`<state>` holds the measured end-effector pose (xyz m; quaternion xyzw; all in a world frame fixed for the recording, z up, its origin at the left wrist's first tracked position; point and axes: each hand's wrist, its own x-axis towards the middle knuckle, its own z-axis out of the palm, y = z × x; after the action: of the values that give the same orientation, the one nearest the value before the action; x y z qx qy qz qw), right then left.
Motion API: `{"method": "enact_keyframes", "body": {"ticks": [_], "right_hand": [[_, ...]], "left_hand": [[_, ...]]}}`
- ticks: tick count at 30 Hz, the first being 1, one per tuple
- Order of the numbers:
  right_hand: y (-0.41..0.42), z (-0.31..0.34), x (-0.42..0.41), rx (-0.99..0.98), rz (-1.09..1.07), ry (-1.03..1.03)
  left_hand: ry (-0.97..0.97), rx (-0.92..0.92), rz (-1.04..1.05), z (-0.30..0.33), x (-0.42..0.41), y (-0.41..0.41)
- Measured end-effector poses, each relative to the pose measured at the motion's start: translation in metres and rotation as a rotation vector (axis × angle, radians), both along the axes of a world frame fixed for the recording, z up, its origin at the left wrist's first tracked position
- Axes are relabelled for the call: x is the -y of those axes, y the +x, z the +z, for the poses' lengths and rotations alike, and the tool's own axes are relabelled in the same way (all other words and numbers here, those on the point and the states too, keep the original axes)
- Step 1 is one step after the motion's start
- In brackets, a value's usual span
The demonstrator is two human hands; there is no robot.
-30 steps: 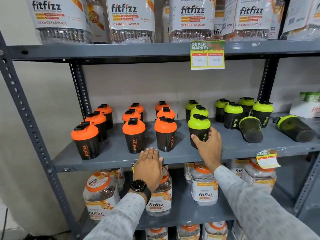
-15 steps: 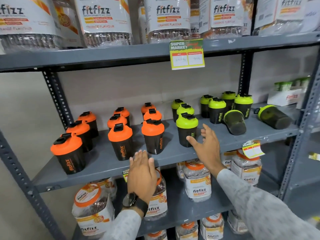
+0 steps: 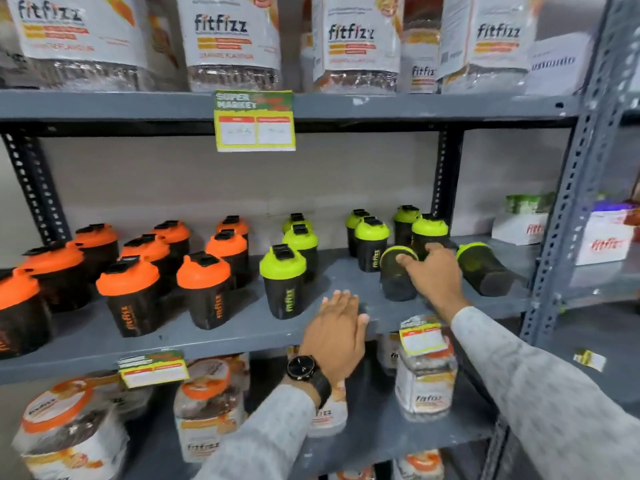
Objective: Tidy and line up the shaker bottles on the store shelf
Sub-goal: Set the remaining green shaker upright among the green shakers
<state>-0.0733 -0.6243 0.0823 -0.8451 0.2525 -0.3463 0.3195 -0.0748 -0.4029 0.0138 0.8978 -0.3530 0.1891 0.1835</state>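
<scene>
Head view, right hand (image 3: 434,277) touching toppled shaker (image 3: 396,271), upright green-lidded shakers (image 3: 371,242) behind

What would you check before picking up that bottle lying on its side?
1. Right hand on the tipped bottle: ok, the fingers touch its lid end.
2. Firm grip on it: cannot tell, the image is blurred.
3. Left hand out of the way: ok, it rests open at the shelf edge.
4. Bare shelf space in front to stand it on: ok.
5. Upright green bottles just behind, easy to knock: not ok.
6. Second tipped bottle still lying down: not ok.
</scene>
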Motion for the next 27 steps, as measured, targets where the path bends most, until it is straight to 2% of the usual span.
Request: {"method": "enact_keyframes", "body": {"ticks": [3,5,12,15,22,27], "right_hand": [[0.007,0.008,0.022,-0.215,0.100,0.255],[0.015,0.010,0.036,-0.259,0.209,0.450],[0.037,0.009,0.032,-0.199,0.335,0.610],[0.036,0.010,0.033,-0.140,0.364,0.620],[0.027,-0.007,0.036,0.174,0.463,0.482],[0.027,-0.046,0.034,0.215,0.515,0.400]], "left_hand": [[0.119,-0.041,0.132,0.000,0.029,0.025],[0.172,-0.068,0.198,0.000,0.041,0.034],[0.131,-0.014,0.245,-0.012,0.038,0.034],[0.140,-0.003,0.245,-0.013,0.037,0.034],[0.142,0.020,0.256,-0.017,0.039,0.037],[0.142,0.028,0.253,-0.019,0.038,0.037]]}}
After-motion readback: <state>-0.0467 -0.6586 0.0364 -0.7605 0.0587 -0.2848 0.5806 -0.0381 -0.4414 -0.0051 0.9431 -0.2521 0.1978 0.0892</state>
